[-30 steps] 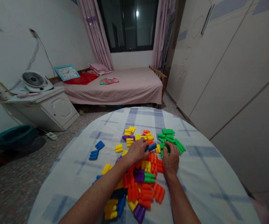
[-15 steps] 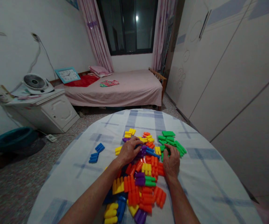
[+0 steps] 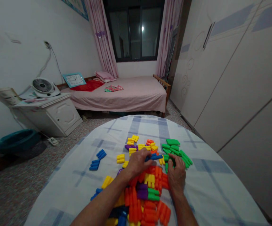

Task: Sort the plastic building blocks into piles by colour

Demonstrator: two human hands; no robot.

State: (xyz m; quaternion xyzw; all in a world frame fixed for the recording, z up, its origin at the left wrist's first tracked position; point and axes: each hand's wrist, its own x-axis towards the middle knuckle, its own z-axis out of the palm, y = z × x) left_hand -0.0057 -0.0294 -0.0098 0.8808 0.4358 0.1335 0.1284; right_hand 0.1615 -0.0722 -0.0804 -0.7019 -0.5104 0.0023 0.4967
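Note:
My left hand (image 3: 138, 163) sits over the middle of a heap of ribbed plastic blocks (image 3: 147, 194) in orange, yellow, purple, green and blue. Its fingertips pinch a blue block (image 3: 154, 157). My right hand (image 3: 176, 175) lies just right of the heap, fingers closed around the near end of a green block (image 3: 166, 167). Beyond it the green blocks (image 3: 177, 150) form a separate group. Yellow blocks (image 3: 120, 158) lie left of my left hand, and a small group of blue blocks (image 3: 97, 160) lies farther left.
The blocks lie on a round table with a white and blue checked cloth (image 3: 204, 175). Tall cream wardrobe doors (image 3: 232, 88) stand to the right. A white bedside cabinet (image 3: 56, 116) with a fan, a wall clock and a pink bed (image 3: 126, 97) lie beyond the table.
My left hand has moved right from over the heap to the blue block, and the purple blocks there are now hidden. My head view has tilted slightly, so the room sits lower.

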